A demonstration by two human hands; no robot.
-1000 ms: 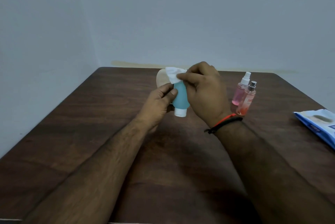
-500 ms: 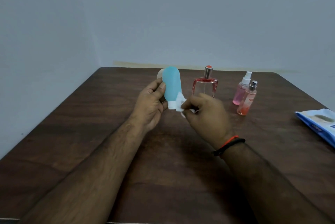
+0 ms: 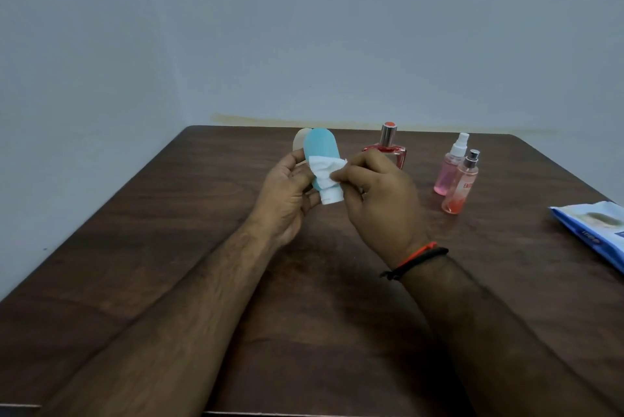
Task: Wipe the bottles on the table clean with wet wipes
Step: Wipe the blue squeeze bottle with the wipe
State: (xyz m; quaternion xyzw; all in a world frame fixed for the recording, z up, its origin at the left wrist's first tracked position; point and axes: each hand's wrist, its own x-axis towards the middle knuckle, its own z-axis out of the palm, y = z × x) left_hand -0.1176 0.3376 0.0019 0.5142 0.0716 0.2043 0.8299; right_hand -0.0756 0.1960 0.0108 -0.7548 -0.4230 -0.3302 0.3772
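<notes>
Change: whereas the wet wipe (image 3: 325, 170) was at the white cap half a second ago, it is now seen pressed on the mid-body of the blue bottle (image 3: 320, 160), centre of frame.
Meaning: wiping of this bottle is judged under way, strokes running along its length.
Left hand (image 3: 289, 195): fingers curled round the blue bottle, held cap-down above the worktop (image 3: 169, 247).
Right hand (image 3: 374, 195): fingers pinched on the wipe.
Remaining: perfume bottle (image 3: 388, 143) and two pink spray bottles (image 3: 454, 177), right of centre, not yet handled.
Hidden: beige object (image 3: 299, 144) mostly covered by the blue bottle; perfume bottle's base covered by the right hand.
Cut off: wipes pack (image 3: 594, 231), right edge.
</notes>
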